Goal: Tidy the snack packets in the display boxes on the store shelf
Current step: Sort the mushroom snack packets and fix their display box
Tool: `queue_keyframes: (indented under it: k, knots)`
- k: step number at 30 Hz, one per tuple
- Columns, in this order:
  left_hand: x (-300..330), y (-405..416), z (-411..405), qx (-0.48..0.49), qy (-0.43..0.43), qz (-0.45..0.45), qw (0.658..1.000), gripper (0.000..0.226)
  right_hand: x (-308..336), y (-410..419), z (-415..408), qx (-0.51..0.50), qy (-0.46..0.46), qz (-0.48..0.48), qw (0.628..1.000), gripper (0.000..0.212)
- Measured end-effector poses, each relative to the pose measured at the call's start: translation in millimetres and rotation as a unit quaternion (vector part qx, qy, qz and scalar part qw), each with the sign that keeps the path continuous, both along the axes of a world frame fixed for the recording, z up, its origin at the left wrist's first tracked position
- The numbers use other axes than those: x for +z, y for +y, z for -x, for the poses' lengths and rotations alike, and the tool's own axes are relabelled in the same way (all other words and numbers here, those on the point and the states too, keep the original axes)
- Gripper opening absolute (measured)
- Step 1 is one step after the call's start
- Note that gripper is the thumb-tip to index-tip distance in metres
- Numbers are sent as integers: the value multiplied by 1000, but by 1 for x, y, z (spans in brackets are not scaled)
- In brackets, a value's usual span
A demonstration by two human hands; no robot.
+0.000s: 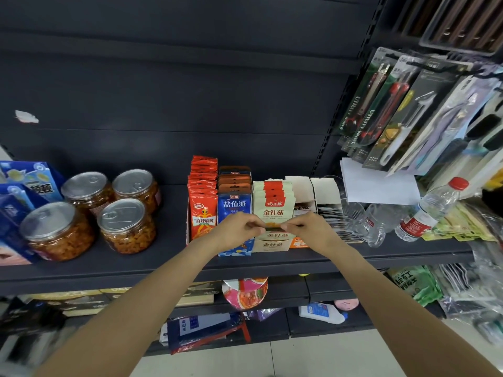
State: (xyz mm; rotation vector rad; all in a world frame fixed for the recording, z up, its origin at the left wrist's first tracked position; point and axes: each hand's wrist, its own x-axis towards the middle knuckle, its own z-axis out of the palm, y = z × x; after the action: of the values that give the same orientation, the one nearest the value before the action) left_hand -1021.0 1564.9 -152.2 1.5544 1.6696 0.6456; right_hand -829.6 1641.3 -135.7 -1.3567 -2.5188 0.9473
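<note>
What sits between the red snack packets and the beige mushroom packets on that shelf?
In the head view, a blue display box of packets stands between the red packets and the beige packets, touching both rows.

Red-orange packets (203,202), blue box (234,206), cream red-topped packets (273,205), dark grey shelf (163,257)

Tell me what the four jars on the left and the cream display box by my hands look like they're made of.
Jars: probably clear plastic, contents showing through, with shiny metal pull-tab lids. Cream display box: likely printed cardboard, matte with flat folded edges.
</note>
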Motion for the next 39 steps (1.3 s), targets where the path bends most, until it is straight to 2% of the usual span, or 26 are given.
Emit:
queue_keyframes:
  k: [6,10,13,16,22,28,34,36,39]
  knots:
    - [5,2,3,15,-12,-21,1000,28,4,4,5,2,-12,6,1000,32]
    - [8,13,10,92,32,-124,987,24,12,11,5,-6,45,-83,996,27]
    - [7,25,15,104,86,-168,976,30,11,26,6,-1,50,-149,988,29]
    - [1,34,16,76,122,-165,976,36,9,37,13,24,24,-170,985,31]
    - [-8,35,11,79,99,-177,976,34,4,47,23,25,-3,-199,980,29]
    - [-5,39,11,83,113,-173,975,38,10,50,29,33,-39,-204,978,27]
    - [-5,37,15,58,135,-138,980,63,13,50,30,50,-68,-200,976,16]
    - [-3,37,16,39,141,-106,984,70,12,49,28,38,-51,-195,979,14]
    - [0,40,17,30,142,-84,986,76,16,48,22,-22,34,-188,981,12]
